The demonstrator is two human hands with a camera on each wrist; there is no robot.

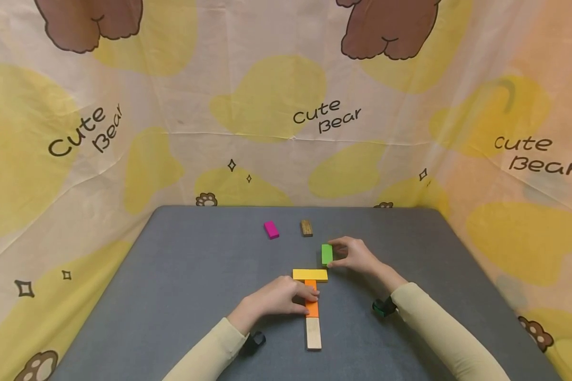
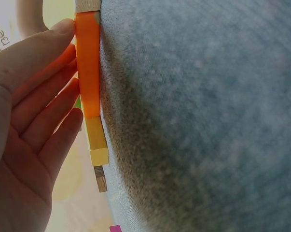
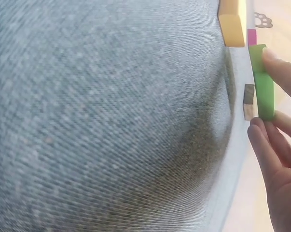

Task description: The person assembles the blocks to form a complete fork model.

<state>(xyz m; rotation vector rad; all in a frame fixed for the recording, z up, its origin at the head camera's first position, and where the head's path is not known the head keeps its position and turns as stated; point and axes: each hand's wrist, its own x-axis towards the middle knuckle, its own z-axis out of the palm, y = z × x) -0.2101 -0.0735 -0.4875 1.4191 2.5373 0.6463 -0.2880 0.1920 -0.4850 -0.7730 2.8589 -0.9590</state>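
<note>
My right hand (image 1: 355,255) pinches a green block (image 1: 327,254) at its two ends, thumb at the near end and fingertips at the far end. In the right wrist view the green block (image 3: 264,89) shows a little above the table surface. My left hand (image 1: 282,297) rests its thumb and fairly straight fingers on an orange block (image 2: 88,67) lying flat. A yellow block (image 1: 310,275) lies crosswise at the far end of the orange one. At the near end a pale wooden block (image 1: 313,334) continues the line, so the blocks form a T.
Farther back on the grey table (image 1: 209,254) lie a magenta block (image 1: 271,230) and a dark brown wood-grained block (image 1: 306,228). Printed cloth (image 1: 267,106) hangs behind the table and along both sides. Dark wristbands (image 1: 253,343) are worn on both wrists.
</note>
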